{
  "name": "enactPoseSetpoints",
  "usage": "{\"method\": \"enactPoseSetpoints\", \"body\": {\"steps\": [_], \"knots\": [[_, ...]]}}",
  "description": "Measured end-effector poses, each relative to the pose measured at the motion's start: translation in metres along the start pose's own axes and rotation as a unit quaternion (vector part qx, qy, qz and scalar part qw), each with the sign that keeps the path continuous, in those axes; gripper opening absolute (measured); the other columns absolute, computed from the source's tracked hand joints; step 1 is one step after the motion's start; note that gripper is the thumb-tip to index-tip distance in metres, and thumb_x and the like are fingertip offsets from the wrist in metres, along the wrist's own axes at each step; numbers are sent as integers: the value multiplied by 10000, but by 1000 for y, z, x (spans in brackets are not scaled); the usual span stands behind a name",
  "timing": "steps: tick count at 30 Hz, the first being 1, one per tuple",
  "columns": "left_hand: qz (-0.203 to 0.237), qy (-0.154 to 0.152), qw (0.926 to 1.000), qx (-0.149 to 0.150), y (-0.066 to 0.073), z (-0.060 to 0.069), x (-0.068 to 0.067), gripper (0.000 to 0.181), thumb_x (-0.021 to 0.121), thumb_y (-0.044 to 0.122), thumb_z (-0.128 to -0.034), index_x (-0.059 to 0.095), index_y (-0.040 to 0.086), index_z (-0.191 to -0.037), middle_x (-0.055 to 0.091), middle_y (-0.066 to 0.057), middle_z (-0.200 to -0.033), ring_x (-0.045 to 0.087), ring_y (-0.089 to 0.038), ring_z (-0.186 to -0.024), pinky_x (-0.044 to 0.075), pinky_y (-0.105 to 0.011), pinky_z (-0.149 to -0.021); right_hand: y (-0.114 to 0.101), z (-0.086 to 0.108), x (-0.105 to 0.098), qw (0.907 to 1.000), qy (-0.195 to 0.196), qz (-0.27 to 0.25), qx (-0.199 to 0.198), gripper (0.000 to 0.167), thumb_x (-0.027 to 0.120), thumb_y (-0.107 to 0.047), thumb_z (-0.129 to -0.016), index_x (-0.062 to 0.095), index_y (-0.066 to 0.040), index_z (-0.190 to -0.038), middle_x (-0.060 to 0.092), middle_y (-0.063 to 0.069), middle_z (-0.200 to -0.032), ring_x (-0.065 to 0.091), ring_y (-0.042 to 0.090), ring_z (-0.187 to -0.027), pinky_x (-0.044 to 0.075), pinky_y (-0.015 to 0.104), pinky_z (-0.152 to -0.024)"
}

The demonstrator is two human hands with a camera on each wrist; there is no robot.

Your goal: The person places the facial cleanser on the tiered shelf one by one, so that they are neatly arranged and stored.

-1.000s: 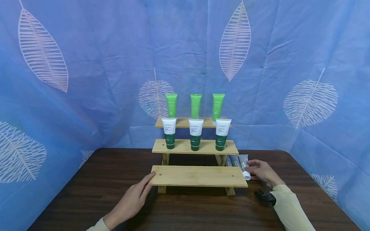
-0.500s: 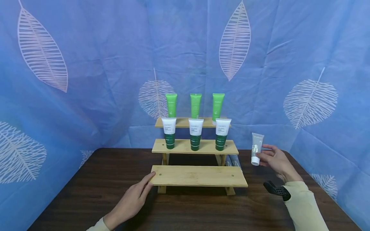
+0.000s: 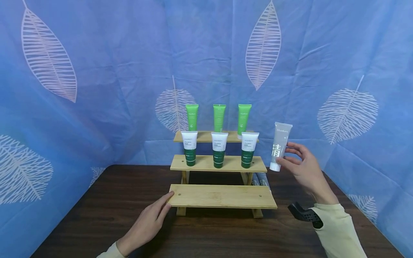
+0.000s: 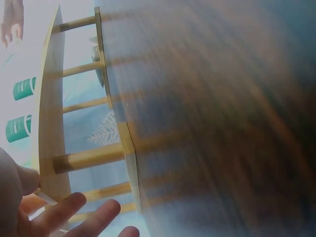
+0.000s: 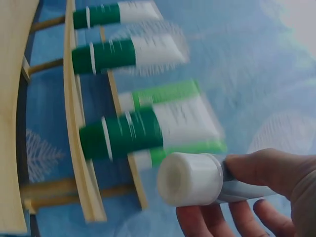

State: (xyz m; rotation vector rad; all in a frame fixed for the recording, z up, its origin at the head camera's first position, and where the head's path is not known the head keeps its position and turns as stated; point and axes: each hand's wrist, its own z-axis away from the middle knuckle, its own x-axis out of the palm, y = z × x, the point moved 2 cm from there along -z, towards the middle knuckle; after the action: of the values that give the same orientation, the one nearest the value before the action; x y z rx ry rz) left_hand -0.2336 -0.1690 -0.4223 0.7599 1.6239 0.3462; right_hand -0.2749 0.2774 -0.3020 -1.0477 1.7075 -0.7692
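A grey squeeze tube (image 3: 280, 146) with a white cap is in my right hand (image 3: 308, 171), pinched between thumb and fingers. It is held in the air, cap down and slightly tilted, right of the wooden three-step display stand (image 3: 222, 196). In the right wrist view the tube's white cap (image 5: 190, 178) points toward the stand. My left hand (image 3: 145, 224) holds the left end of the stand's lowest shelf; thumb and fingers meet its corner in the left wrist view. White-and-green tubes (image 3: 219, 150) line the middle shelf, and bright green tubes (image 3: 218, 118) line the top one.
More grey tubes (image 3: 262, 179) lie on the dark wood table (image 3: 113, 200) behind the stand's right side, partly hidden by it. A blue leaf-print cloth (image 3: 129, 96) hangs behind the table. The right wrist bears a black band (image 3: 304, 214).
My right hand took the grey tube from the table beside the stand, lifted it, and turned it nearly upright with the cap down. The left hand stays in place.
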Motion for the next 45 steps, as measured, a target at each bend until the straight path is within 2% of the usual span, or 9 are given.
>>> {"method": "enactPoseSetpoints", "body": {"steps": [3,5,9,11,16,22,31,38,45], "knots": [[1,35,10000,21,1,0,-1,445,492,284,-1102,487,182,-1535,498,-101,-1551,534,-291,-1371,468,-545,-1073,-15,5,14,9997,-53,167,-152,732,706,-265,-992,307,-16,-1552,432,189,-1459,585,-83,-1032,565,178,-776],[2,49,10000,50,1,0,-2,442,492,278,-1102,489,181,-1533,502,-100,-1547,538,-292,-1367,470,-543,-1071,-26,9,26,9996,-158,192,-166,721,707,-274,-991,323,-39,-1554,435,191,-1471,614,32,-1117,571,207,-807],[4,70,9999,82,0,2,-3,437,490,279,-1103,493,186,-1530,504,-85,-1547,536,-290,-1369,469,-537,-1072,-42,13,55,9989,-462,-4,-114,677,731,-247,-975,383,-75,-1530,506,192,-1450,611,303,-1252,581,345,-876],[5,75,9999,86,-1,2,-3,436,487,283,-1104,493,189,-1530,504,-77,-1548,535,-288,-1371,471,-534,-1071,-46,14,71,9978,-629,-192,-104,657,744,-216,-964,409,-75,-1511,541,208,-1427,610,361,-1258,580,386,-872],[18,61,9999,86,-1,3,-2,438,485,284,-1104,489,196,-1533,499,-67,-1552,532,-287,-1375,472,-532,-1069,-52,16,107,9940,-929,-563,-109,601,772,-150,-931,471,-94,-1448,564,191,-1414,623,340,-1246,587,367,-843],[31,42,10000,75,-1,2,-2,440,487,293,-1103,489,201,-1533,499,-68,-1553,533,-288,-1374,472,-537,-1068,-58,18,147,9876,-1196,-966,-320,541,774,-82,-916,508,-92,-1387,603,182,-1370,644,331,-1209,595,413,-900],[-31,74,9999,110,-3,1,1,442,479,302,-1105,485,200,-1535,500,-67,-1553,534,-285,-1373,469,-532,-1073,-61,22,196,9812,-1443,-1220,-389,540,782,-16,-886,550,-100,-1366,609,125,-1311,661,298,-1160,588,413,-921],[-18,83,9998,151,-3,1,1,443,470,305,-1109,483,187,-1536,506,-78,-1546,545,-290,-1361,470,-534,-1071,-60,27,219,9787,-1685,-988,-634,515,761,-17,-907,529,-45,-1365,592,174,-1319,638,334,-1189,589,379,-928],[-28,59,9999,137,-2,1,0,448,465,317,-1110,481,186,-1537,503,-72,-1550,545,-292,-1362,472,-536,-1068,-53,27,228,9825,-1569,-856,-532,518,765,-11,-900,531,-45,-1361,596,168,-1325,642,325,-1193,587,380,-932]]}}
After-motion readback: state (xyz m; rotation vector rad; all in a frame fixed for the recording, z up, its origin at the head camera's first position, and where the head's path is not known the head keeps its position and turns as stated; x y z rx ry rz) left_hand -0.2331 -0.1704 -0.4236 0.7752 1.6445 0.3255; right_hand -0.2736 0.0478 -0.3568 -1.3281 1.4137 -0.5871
